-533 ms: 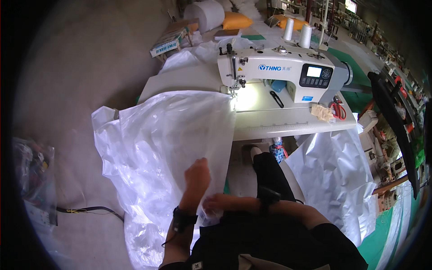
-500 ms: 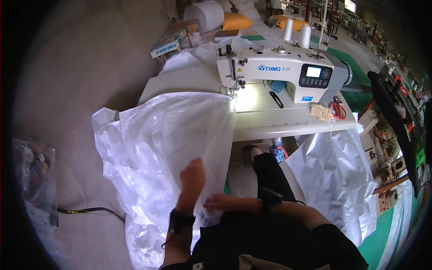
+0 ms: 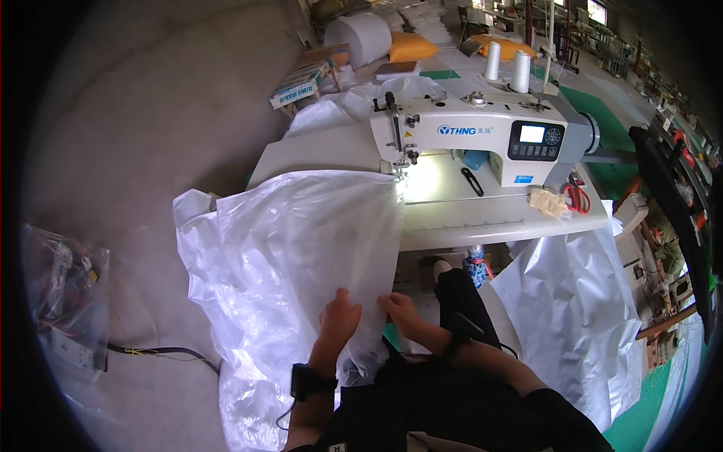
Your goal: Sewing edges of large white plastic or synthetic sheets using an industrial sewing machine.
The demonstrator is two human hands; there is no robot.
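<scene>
A large sheet of translucent white plastic film [image 3: 263, 248] hangs over the left front of a sewing machine [image 3: 474, 128] and down toward my lap. Its upper right corner lies under the lit needle area. My left hand [image 3: 341, 316] is closed on the film a little in from its right edge. Beside it my right hand [image 3: 403, 313] pinches that right edge, below the table's front. Both hands are close together, with a narrow stretch of film between them.
On the machine table [image 3: 452, 235] lie a black thread cutter [image 3: 472, 181], red-handled scissors [image 3: 578, 200] and a beige scrap [image 3: 548, 202]. Two white thread cones [image 3: 520, 71] stand behind. Silvery-white film [image 3: 572, 316] drapes at the right. A black cable [image 3: 166, 351] crosses the floor at left.
My right hand has moved up and to the right, from near my lap to the film's right edge. My left hand has shifted slightly lower along the film. The view has tilted a little.
</scene>
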